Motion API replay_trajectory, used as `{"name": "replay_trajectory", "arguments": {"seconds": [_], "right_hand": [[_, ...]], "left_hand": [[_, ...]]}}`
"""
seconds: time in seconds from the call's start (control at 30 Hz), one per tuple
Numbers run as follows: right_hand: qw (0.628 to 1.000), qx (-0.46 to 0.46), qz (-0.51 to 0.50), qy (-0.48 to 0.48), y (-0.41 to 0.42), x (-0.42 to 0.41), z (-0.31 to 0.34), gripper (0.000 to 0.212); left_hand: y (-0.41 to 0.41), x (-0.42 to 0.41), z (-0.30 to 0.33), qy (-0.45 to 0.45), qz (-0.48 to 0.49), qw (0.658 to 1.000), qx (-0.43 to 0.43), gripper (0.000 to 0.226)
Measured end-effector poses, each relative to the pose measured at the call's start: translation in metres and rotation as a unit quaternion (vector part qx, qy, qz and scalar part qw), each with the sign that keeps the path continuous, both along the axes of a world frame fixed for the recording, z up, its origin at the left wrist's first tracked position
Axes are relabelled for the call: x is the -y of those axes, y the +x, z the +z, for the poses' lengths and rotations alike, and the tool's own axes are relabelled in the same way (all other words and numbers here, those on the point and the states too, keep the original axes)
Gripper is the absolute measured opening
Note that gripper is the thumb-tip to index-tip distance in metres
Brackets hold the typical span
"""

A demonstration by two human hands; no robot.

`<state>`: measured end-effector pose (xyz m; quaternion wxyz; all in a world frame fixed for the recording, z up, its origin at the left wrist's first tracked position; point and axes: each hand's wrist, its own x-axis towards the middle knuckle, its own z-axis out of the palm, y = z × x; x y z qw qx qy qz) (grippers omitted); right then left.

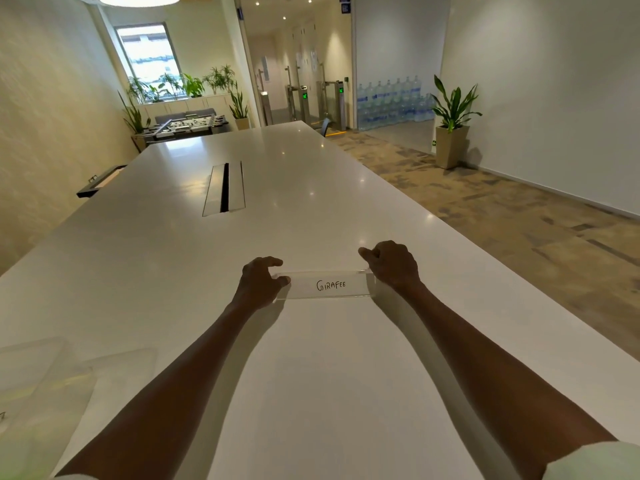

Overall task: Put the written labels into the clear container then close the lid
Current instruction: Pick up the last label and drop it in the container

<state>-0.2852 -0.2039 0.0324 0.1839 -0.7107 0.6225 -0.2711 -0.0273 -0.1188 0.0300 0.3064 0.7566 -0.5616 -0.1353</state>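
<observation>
A long, narrow clear container (360, 293) rests on the white table (311, 358) straight ahead of me. Inside or behind its front wall shows a white label (330, 285) handwritten "GIRAFEE". My left hand (261, 282) grips the container's left end, thumb on the front edge and fingers curled over the top. At the right end, my right hand (393, 263) holds the container with its fingers curled over the back edge. Whether a lid sits on top I cannot tell.
A faint clear plastic box and flat clear piece (52, 372) lie at the table's near left. A cable slot (225, 188) is set into the table's middle. The table's right edge drops to carpet; a potted plant (452, 126) stands by the wall.
</observation>
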Motion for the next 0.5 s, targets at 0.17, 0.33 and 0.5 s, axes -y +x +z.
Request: {"name": "replay_trajectory", "arguments": {"seconds": [0.17, 0.33, 0.5], "right_hand": [[0.986, -0.024, 0.167, 0.005, -0.0056, 0.0010, 0.0082, 0.057], [0.970, -0.100, 0.215, 0.045, -0.0064, 0.0016, 0.0070, 0.062], [0.963, -0.146, 0.224, 0.029, -0.0055, -0.0005, 0.0049, 0.051]], "left_hand": [[0.0013, 0.0032, 0.0070, 0.038, -0.081, 0.994, 0.063, 0.059], [-0.0009, 0.0050, 0.0068, 0.082, -0.121, 0.981, 0.125, 0.062], [-0.0016, 0.0045, 0.0028, 0.081, -0.116, 0.980, 0.142, 0.056]]}}
